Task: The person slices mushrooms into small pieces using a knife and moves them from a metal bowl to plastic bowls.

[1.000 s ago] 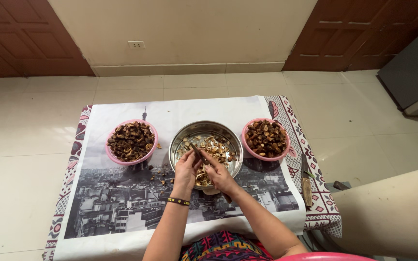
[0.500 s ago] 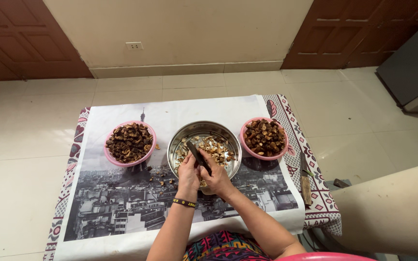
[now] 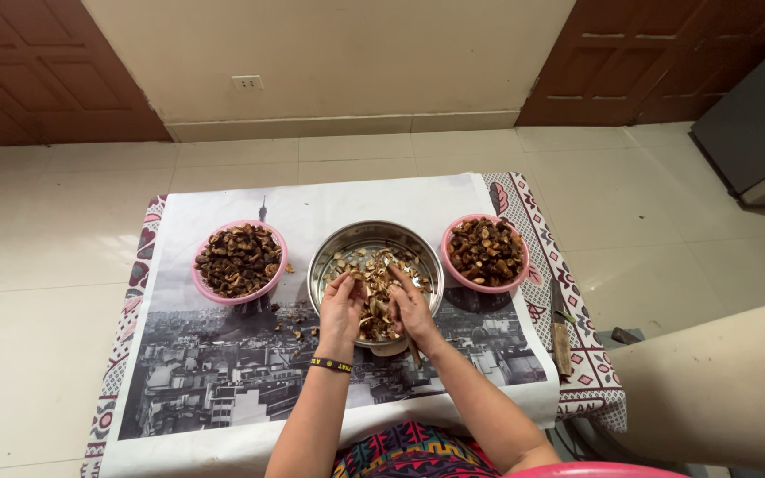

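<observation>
1. Both hands reach into the steel bowl (image 3: 375, 257) at the desk's centre.
2. Left hand (image 3: 341, 305) and right hand (image 3: 412, 305) finger brown pieces (image 3: 374, 292); grip unclear.
3. 2 pink bowls (image 3: 239, 262) flank it.

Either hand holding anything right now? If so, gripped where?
Cannot tell. Both the left hand and right hand reach into the pieces in the steel bowl; any hold is hidden by the fingers.

No packages, labels, signs or screens here — none.
</observation>
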